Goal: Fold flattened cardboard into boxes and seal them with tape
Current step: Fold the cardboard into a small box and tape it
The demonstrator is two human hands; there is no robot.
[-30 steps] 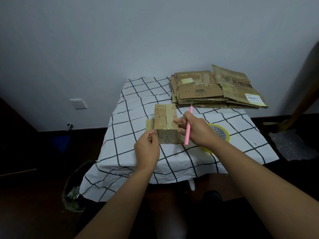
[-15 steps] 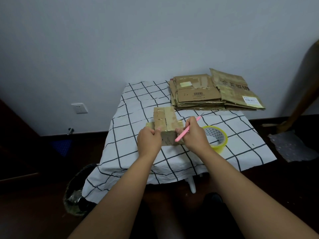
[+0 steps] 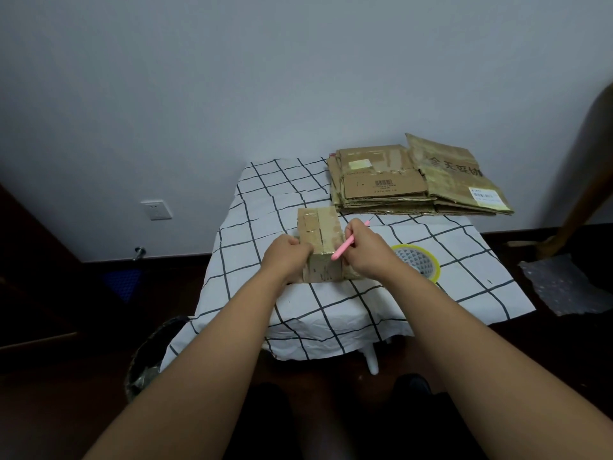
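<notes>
So we've got a small counter (image 3: pixel 464 287) covered in a white cloth with a black grid pattern, pushed up against a plain grey-white wall (image 3: pixel 232 78). At the far right corner of it sits a stack of flattened brown cardboard sheets (image 3: pixel 418 180), a couple with shipping labels and a barcode on them, and the stack hangs a bit past the counter's right edge.

In the middle of the counter is the small brown cardboard box (image 3: pixel 323 247), already folded up, with shiny clear tape running along its top seam. Our left hand (image 3: pixel 287 257) is curled round the box's left side, gripping it. Our right hand (image 3: pixel 363 252) is up against the box's right side with its fingers wrapped around a slim pink pen-shaped cutter (image 3: pixel 345 249), which angles across the top right corner of the box. Can't tell if the tip is actually touching the tape.

Just right of that hand, partly hidden behind the wrist, is a yellow roll of packing tape (image 3: pixel 423 263) lying flat on the cloth.

On the floor, left of the counter, there's a dark bin with a black bag liner (image 3: pixel 149 363), and a white wall socket (image 3: pixel 156 209) above it.
</notes>
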